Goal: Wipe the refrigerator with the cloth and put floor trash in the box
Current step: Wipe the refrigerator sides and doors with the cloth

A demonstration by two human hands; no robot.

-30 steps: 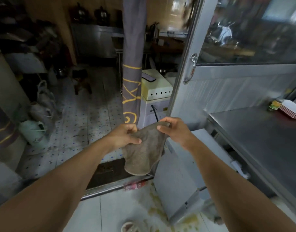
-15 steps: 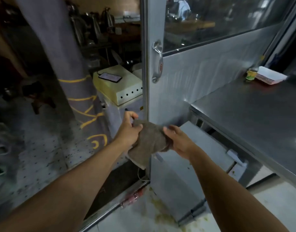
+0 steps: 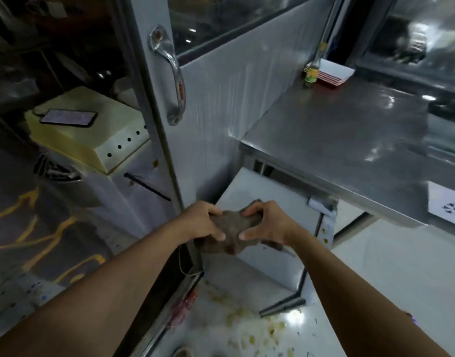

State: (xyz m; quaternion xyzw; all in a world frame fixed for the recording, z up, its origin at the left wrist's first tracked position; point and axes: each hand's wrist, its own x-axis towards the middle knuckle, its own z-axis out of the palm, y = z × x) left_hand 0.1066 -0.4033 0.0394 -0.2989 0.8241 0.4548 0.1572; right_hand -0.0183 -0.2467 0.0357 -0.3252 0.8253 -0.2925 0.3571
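From the head camera I see yellowish scraps and smears (image 3: 249, 328) littering the pale floor nearest me, just below the cloth, with a crumpled reddish wrapper (image 3: 182, 309) lying against the metal door track to the left of them. Above that mess, the cloth (image 3: 230, 234) is a dull brown-grey rag, bunched into a thick wad with wrinkled folds and a loose edge drooping underneath. Both of my bare forearms reach forward and meet at it. My left hand (image 3: 202, 224) is clamped on the cloth's left side, fingers curled over the top and thumb pressed into the front. My right hand (image 3: 266, 225) grips the right side the same way, fingers hooked over the upper edge, thumb tip on the front face, the two thumbs nearly touching. The cloth hangs in front of the white refrigerator (image 3: 270, 228), close to its top corner; I cannot tell whether it touches. Beyond the cloth to the right, a steel counter (image 3: 344, 140) stretches away, carrying a small bottle (image 3: 311, 74) beside stacked white trays (image 3: 333, 73) at its far end. Left of the cloth stands a metal door frame with a curved handle (image 3: 171, 76), and past it a phone (image 3: 68, 117) lies on a cream box (image 3: 92, 145).
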